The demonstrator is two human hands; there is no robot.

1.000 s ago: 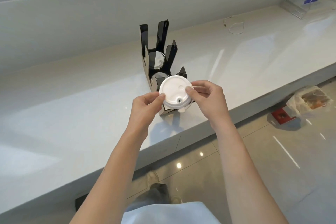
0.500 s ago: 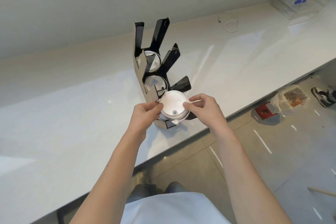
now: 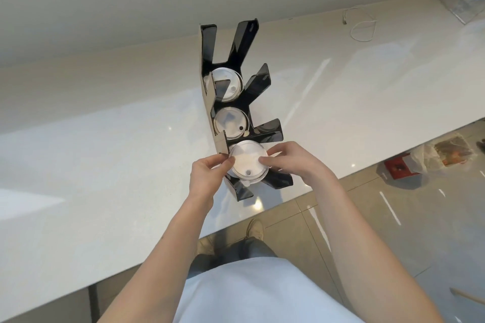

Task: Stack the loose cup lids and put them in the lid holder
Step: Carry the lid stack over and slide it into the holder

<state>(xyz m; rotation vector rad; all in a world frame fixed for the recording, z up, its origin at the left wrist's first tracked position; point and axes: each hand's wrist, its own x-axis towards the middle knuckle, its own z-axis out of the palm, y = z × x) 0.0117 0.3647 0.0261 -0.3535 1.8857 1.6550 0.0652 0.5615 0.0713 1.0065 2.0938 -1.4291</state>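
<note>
glossy white counter (image 3: 105,165): both hands' fingers (image 3: 228,164) pinch round lids (image 3: 248,162).

Lid stack (image 3: 248,162) apparently in lid holder's (image 3: 236,52) nearest slot, on counter (image 3: 105,165).

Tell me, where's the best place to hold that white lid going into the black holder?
Probably by its rim, on opposite sides, as the left hand and right hand do. The white lid is flat and round, and the lid holder is open on top.
</note>
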